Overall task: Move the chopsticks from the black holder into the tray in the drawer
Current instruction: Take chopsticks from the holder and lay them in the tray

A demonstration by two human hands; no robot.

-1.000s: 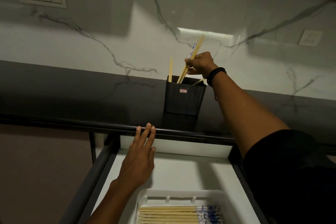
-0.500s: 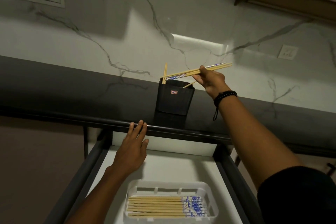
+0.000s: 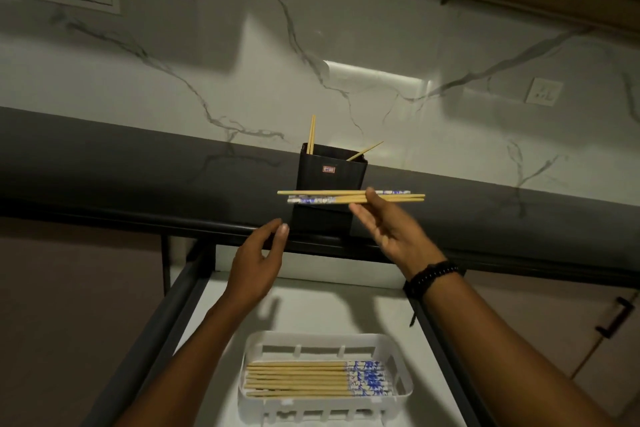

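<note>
Chopsticks [image 3: 325, 197] of pale wood with blue-patterned tops lie level, pinched by the right hand [image 3: 394, 236], before the black box-shaped holder [image 3: 332, 170], above the white slotted tray [image 3: 403, 388] in the drawer [image 3: 311, 308]; so light a hold could drop one outside it. The left hand [image 3: 256, 260] hovers open and empty; the bundle's count I can't tell

A black beaded bracelet [image 3: 433, 274] circles the right wrist, with a short dark cord [image 3: 412, 317] hanging from it; both forearms are bare.

Tray [image 3: 332, 336] open from above (counter edge [image 3: 207, 226] overhangs drawer [image 3: 381, 308] back).
</note>
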